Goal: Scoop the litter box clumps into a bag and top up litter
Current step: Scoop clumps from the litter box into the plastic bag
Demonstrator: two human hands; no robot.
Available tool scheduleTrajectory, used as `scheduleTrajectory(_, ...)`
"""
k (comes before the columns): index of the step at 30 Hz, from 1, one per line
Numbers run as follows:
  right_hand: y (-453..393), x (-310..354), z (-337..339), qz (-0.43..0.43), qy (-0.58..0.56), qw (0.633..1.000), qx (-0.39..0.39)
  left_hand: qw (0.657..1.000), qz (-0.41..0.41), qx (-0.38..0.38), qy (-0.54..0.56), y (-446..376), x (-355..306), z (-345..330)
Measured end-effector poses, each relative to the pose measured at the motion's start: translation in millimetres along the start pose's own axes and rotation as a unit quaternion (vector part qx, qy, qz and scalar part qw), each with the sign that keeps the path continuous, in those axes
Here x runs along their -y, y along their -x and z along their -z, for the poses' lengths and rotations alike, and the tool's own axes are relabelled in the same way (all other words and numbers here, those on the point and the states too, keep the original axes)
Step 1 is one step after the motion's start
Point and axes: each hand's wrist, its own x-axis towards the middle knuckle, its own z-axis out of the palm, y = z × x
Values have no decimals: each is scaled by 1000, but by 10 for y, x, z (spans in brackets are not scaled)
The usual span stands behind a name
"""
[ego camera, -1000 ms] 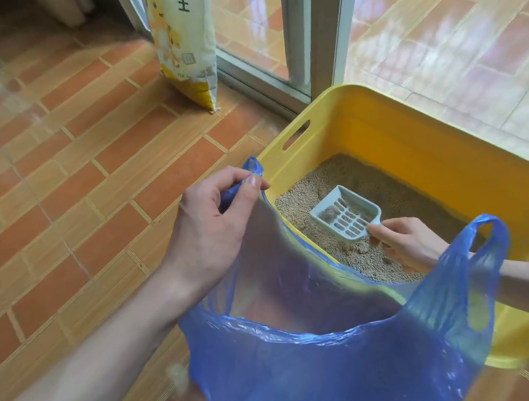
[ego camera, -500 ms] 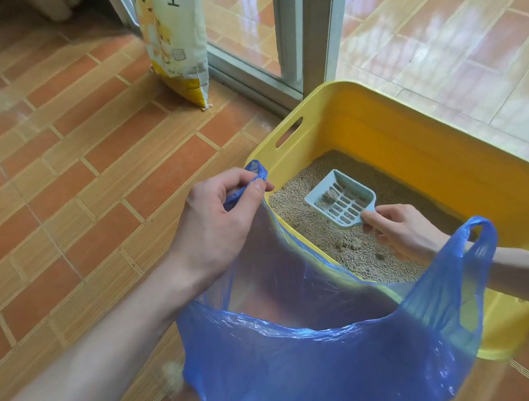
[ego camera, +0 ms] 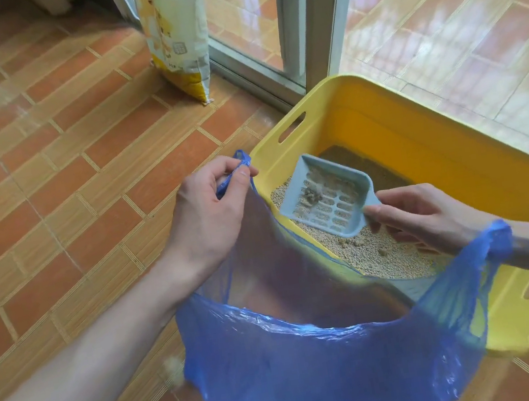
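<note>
Blue bag (ego camera: 317,365) mouth pinched open by left hand (ego camera: 210,216); right hand (ego camera: 421,213) grips scoop (ego camera: 328,197) w/ clump, raised over litter in yellow box (ego camera: 455,142). Best: keep scoop level, tip well inside bag.

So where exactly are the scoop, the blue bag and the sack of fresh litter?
scoop (ego camera: 329,200): head view, on its slotted floor.
blue bag (ego camera: 318,375): head view, on its near wall.
sack of fresh litter (ego camera: 175,30): head view, on its printed front.
</note>
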Motion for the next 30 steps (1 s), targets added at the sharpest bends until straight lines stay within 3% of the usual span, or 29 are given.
scheduleTrajectory(4,138,133,-204,-9,25,994,111,1000,-3,2,12,-34,36,47)
scheduleTrajectory(8,231,143,-649,24,120,980,154,999,-5,40,11,-34,18,122)
scheduleTrajectory(14,118,50,-1453,-2,164,975,153,987,12,153,-42,27,-9,207)
scheduleTrajectory(23,-217,-225,-1876,-3,305,948,95,987,15,158,-40,124,14,170)
scheduleTrajectory(30,-227,-380,-1801,93,510,854,51,990,6,140,-4,109,96,89)
